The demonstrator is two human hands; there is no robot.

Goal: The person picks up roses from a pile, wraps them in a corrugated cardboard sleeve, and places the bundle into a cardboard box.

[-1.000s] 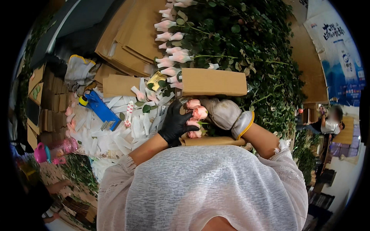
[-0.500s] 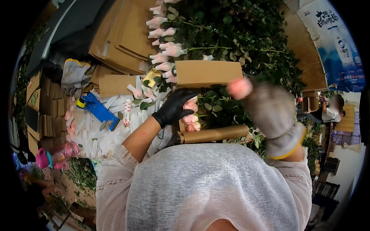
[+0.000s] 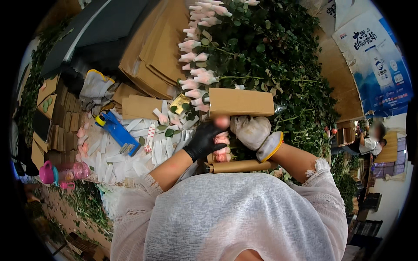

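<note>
A row of pink roses [image 3: 222, 150] lies in a folded cardboard wrapper [image 3: 241, 102], blooms at its left end. My left hand [image 3: 203, 140], in a black glove, curls around these blooms from the left. My right hand [image 3: 251, 132], in a greyish-white glove with a yellow-edged cuff, is inside the wrapper, closed at the neck of another pink rose [image 3: 221, 122]. That bloom is blurred and meets the black glove's fingertips; its stem is hidden. The wrapper's near flap [image 3: 244, 166] lies close to my body.
Sleeved roses [image 3: 206, 77] with leafy stems [image 3: 270, 48] are heaped beyond the wrapper. Cardboard sheets [image 3: 152, 56] stand far left. Left of my hands are white strips [image 3: 126, 156], a blue tape dispenser [image 3: 117, 132], a spare glove [image 3: 96, 89] and a pink bottle [image 3: 65, 173].
My right hand has swung left and down into the wrapper, bringing the rose from the right side to the other blooms. My left hand stays around the blooms. The view has shifted slightly.
</note>
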